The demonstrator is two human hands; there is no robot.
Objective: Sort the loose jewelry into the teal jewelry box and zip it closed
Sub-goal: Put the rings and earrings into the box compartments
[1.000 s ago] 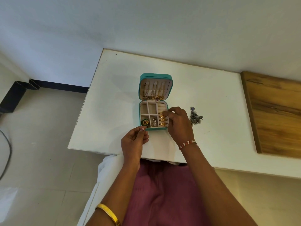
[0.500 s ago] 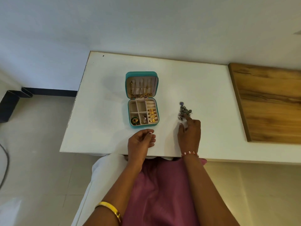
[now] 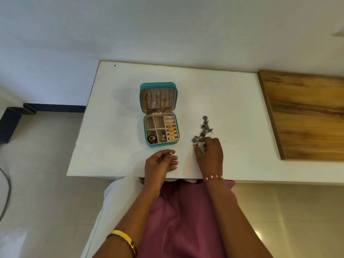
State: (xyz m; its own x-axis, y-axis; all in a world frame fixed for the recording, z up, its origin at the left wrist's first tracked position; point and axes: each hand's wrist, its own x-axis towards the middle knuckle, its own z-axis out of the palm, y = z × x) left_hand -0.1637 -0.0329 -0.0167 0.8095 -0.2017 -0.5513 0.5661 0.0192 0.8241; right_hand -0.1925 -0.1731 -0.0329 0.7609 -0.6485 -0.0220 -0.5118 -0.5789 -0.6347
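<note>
The teal jewelry box (image 3: 159,144) lies open on the white table (image 3: 115,127), lid tilted back with gold chains hanging inside. Its tray holds gold rings (image 3: 171,132) in the right column, a green-and-gold piece (image 3: 151,138) and a silver piece (image 3: 162,136) in the front compartments. A string of dark silver jewelry (image 3: 203,129) lies on the table to the right of the box. My right hand (image 3: 209,155) has its fingertips at the near end of that string, pinching one piece. My left hand (image 3: 160,163) rests near the table's front edge, fingers loosely curled, holding nothing visible.
A wooden board (image 3: 305,116) covers the right part of the table. The table's front edge runs just under my wrists, with the tiled floor to the left and a wall behind.
My right hand left the box's ring column and moved right to the silver jewelry, then pulled its near end toward me. The left hand stayed in place.
</note>
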